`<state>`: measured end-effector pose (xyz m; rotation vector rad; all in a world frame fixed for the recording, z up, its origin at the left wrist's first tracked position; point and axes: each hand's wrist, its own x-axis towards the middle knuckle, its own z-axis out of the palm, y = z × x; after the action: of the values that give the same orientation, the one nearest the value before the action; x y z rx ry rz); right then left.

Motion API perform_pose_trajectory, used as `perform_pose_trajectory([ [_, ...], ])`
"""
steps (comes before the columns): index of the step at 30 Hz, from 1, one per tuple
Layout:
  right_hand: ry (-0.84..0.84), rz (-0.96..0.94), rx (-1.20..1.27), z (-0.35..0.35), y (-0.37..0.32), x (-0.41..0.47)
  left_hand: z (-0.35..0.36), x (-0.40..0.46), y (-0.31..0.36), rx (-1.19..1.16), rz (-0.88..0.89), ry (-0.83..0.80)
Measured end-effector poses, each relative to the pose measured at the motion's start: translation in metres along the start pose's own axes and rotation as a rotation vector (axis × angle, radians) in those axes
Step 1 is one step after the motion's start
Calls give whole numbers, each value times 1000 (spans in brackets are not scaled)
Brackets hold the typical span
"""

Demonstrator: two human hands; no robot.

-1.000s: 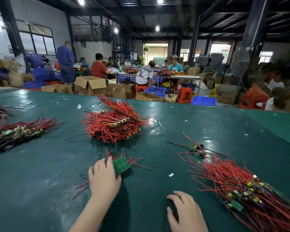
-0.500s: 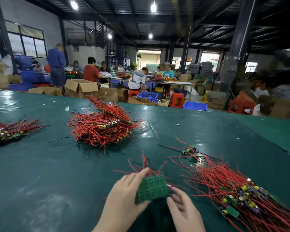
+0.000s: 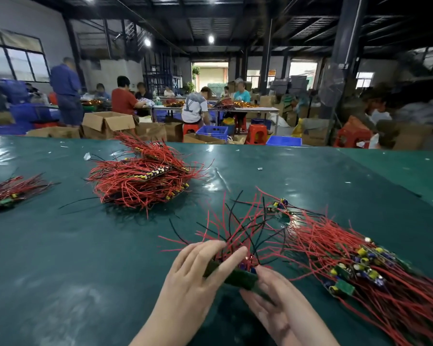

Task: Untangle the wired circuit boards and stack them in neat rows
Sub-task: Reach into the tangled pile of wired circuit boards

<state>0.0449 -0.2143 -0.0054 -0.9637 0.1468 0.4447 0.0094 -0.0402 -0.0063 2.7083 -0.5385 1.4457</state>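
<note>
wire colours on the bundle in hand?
Mostly red, with a few black, fanning up from the held boards; clearest in the head view.

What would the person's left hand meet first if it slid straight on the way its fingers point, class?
Probably the fan of red and black wires rising from the small green circuit boards it holds. The left hand points up-right; beyond, likely the big tangled pile. Depth is unclear.

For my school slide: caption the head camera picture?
Both hands hold a small bundle of wired boards over the green table.
</note>
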Motion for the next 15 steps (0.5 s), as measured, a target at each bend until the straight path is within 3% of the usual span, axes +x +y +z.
perform_pose_trajectory([
  [3, 9, 10, 75, -4, -4, 0, 1, -3, -1, -19, -112, -55],
  [8, 58, -125, 195, 0, -13, -5, 0, -2, 9, -266, -357, 247],
  [10, 47, -180, 210, 2, -15, -7, -2, 7, 14, -601, -772, 186],
  [12, 37, -197, 230, 2, -13, -7, -2, 20, 18, -1094, -1415, 21],
  [13, 29, -206, 234, 3, -11, -7, -2, 22, 18, -1355, -1644, -43],
  [15, -22, -240, 185, 6, -6, -7, -2, 25, 20, -1718, -1802, -115],
])
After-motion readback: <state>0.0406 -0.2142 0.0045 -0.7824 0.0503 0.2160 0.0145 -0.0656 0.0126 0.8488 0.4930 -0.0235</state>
